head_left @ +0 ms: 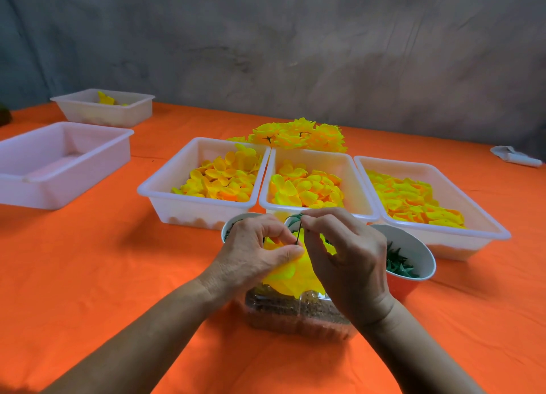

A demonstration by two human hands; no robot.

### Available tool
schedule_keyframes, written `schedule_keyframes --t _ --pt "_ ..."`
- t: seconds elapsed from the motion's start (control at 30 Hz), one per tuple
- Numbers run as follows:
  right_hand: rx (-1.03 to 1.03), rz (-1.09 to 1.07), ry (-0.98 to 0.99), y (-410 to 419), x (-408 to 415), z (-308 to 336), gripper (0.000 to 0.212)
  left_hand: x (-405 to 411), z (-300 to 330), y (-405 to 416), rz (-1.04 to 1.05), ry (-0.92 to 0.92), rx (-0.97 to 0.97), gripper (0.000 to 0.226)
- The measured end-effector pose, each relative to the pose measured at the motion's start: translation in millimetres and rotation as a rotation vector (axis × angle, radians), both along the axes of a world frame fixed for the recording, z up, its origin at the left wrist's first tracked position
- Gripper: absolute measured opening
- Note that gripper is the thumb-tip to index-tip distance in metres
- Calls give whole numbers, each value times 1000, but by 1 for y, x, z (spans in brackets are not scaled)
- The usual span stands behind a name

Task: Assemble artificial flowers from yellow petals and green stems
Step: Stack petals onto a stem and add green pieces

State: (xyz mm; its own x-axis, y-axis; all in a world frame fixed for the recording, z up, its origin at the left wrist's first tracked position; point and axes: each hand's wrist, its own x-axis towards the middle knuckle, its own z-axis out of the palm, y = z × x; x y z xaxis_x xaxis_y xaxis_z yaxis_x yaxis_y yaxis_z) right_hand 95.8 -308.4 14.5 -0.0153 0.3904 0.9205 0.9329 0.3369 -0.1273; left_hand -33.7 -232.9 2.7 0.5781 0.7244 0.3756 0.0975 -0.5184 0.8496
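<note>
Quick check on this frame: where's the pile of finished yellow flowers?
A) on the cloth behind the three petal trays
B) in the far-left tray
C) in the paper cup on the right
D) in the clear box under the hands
A: the finished flowers lie on the orange cloth just behind the middle petal tray; the right paper cup holds green pieces.
</note>
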Motion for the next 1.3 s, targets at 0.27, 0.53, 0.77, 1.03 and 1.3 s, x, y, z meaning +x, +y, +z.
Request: schedule_keyframes --t 0.27,0.53,0.77,1.03,1.3 --pt "37 -18 -41 0 1 -1 14 0 1 1 -4 9 17 18" --pt "-4 0 36 1 -4 1 8 0 2 -1 -2 12 0 13" --pt "-64 56 136 -1 -2 3 9 -1 4 -2 11 7 0 20" --pt "-20 -5 -151 -2 5 0 18 -2 3 -2 16 0 4 19" --pt "-72 4 -112 -4 5 -6 24 0 5 -5 30 9 -3 15"
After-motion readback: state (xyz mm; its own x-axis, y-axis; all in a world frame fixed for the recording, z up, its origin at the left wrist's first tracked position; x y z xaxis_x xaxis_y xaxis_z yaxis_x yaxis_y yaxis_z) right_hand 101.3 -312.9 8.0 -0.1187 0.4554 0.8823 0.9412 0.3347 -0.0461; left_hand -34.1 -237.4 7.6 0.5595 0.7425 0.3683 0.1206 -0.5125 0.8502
